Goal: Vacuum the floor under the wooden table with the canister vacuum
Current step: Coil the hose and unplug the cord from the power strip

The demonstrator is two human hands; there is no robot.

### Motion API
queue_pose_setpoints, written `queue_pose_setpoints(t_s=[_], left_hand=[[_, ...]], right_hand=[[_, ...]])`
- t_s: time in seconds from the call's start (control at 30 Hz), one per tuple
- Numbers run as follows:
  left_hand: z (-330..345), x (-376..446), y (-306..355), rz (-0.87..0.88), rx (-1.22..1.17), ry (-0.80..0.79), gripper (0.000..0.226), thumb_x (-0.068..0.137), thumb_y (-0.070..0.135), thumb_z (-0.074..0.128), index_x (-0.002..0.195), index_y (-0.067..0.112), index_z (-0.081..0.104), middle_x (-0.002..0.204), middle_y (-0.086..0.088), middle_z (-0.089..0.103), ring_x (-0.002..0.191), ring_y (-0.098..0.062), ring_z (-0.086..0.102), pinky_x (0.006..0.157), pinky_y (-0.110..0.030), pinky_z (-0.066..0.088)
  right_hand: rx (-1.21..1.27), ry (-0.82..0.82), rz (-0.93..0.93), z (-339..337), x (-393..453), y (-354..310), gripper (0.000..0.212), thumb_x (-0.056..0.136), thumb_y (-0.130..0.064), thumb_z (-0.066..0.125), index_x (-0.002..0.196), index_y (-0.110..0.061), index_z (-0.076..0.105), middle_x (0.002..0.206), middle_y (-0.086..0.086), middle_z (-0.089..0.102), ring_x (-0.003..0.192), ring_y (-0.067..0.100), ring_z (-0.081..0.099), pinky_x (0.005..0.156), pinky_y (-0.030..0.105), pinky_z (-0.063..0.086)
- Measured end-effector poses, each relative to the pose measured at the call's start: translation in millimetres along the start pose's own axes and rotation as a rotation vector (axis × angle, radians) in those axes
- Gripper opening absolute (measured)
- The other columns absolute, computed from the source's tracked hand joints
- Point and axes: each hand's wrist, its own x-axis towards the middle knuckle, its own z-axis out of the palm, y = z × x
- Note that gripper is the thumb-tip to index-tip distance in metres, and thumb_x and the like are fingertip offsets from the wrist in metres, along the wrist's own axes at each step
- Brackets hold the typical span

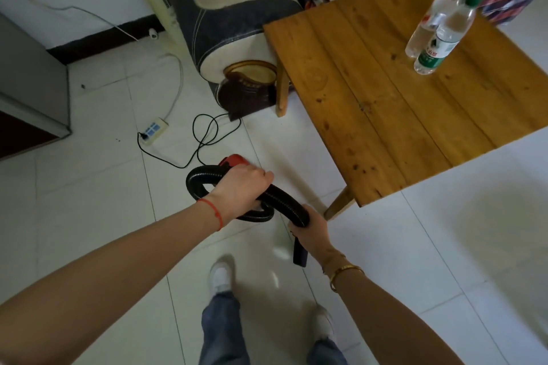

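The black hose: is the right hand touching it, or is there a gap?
Touching. In the head view the right hand has its fingers curled round the black hose near the nozzel end, with no gap between them.

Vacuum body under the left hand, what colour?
Red vacuum body, mostly hidden by the left hand; the hose is black. Head view.

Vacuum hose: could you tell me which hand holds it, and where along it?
Both. The left hand grips the black hose at its coiled loop by the red canister; the right hand grips the nozzle end.
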Motion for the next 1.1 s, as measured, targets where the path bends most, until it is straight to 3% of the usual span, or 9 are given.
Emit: queue_pose_setpoints(t_s=[0.13, 0.27, 0.43, 0.57, 0.67, 0.87, 1.0, 1.1], left_hand=[[-1, 13, -45, 0.069, -0.006, -0.010, 0.034, 0.085, 0.030, 0.063, 0.114, 0.018, 0.051, 0.106, 0.000, 0.062, 0.094, -0.020, 0.060, 0.079, -0.033, 0.050], [4, 22, -96, 0.115, -0.086, -0.025, 0.033, 0.085, 0.032, 0.062, 0.111, 0.016, 0.050, 0.101, -0.001, 0.060, 0.091, -0.021, 0.060, 0.072, -0.032, 0.047], [20, 27, -151, 0.133, -0.230, -0.024, 0.028, 0.083, 0.037, 0.062, 0.098, 0.017, 0.051, 0.091, -0.001, 0.061, 0.084, -0.021, 0.061, 0.068, -0.031, 0.048], [46, 30, -197, 0.048, -0.324, -0.015, 0.035, 0.080, 0.052, 0.064, 0.091, 0.020, 0.054, 0.080, 0.002, 0.061, 0.074, -0.018, 0.061, 0.063, -0.029, 0.050], [66, 28, -219, -0.042, -0.415, -0.036, 0.038, 0.076, 0.051, 0.069, 0.090, 0.016, 0.060, 0.074, 0.001, 0.062, 0.069, -0.017, 0.061, 0.061, -0.029, 0.052], [107, 18, -237, -0.186, -0.592, -0.081, 0.035, 0.075, 0.042, 0.075, 0.090, 0.010, 0.069, 0.079, -0.005, 0.069, 0.075, -0.020, 0.066, 0.064, -0.028, 0.053], [134, 11, -229, -0.263, -0.723, -0.099, 0.035, 0.074, 0.034, 0.079, 0.094, 0.008, 0.069, 0.087, -0.008, 0.070, 0.086, -0.021, 0.066, 0.073, -0.027, 0.051], [158, 4, -224, -0.336, -0.775, -0.092, 0.037, 0.073, 0.036, 0.079, 0.097, 0.009, 0.070, 0.092, -0.007, 0.071, 0.090, -0.020, 0.065, 0.072, -0.023, 0.047]], right_hand=[[0.000, 0.042, 0.055, 14, 16, -15, 0.018, 0.078, -0.014, 0.071, 0.089, -0.022, 0.059, 0.086, 0.000, 0.066, 0.083, 0.020, 0.064, 0.080, 0.038, 0.053], [0.060, 0.143, 0.087, 36, 22, -37, 0.018, 0.079, -0.014, 0.074, 0.088, -0.022, 0.060, 0.084, -0.006, 0.062, 0.080, 0.012, 0.058, 0.074, 0.023, 0.043], [0.122, 0.233, 0.197, 66, 27, -51, 0.018, 0.078, -0.006, 0.069, 0.094, -0.011, 0.065, 0.084, -0.001, 0.063, 0.084, 0.019, 0.061, 0.071, 0.020, 0.041], [0.200, 0.321, 0.243, 89, 28, -61, 0.022, 0.077, -0.003, 0.070, 0.097, -0.009, 0.064, 0.085, 0.000, 0.064, 0.082, 0.017, 0.059, 0.065, 0.011, 0.040], [0.233, 0.380, 0.265, 101, 29, -66, 0.026, 0.077, -0.002, 0.070, 0.102, -0.006, 0.065, 0.089, 0.003, 0.064, 0.085, 0.019, 0.059, 0.074, 0.021, 0.042], [0.264, 0.443, 0.308, 117, 19, -71, 0.029, 0.077, -0.003, 0.069, 0.105, -0.008, 0.064, 0.091, 0.004, 0.065, 0.088, 0.022, 0.061, 0.079, 0.026, 0.045], [0.317, 0.477, 0.306, 131, 15, -65, 0.028, 0.080, 0.002, 0.066, 0.107, -0.004, 0.061, 0.088, 0.008, 0.063, 0.067, 0.007, 0.059, 0.054, 0.004, 0.043], [0.351, 0.503, 0.274, 142, 14, -56, 0.027, 0.081, 0.000, 0.066, 0.107, -0.004, 0.060, 0.087, 0.007, 0.063, 0.068, 0.011, 0.061, 0.055, 0.005, 0.045]])
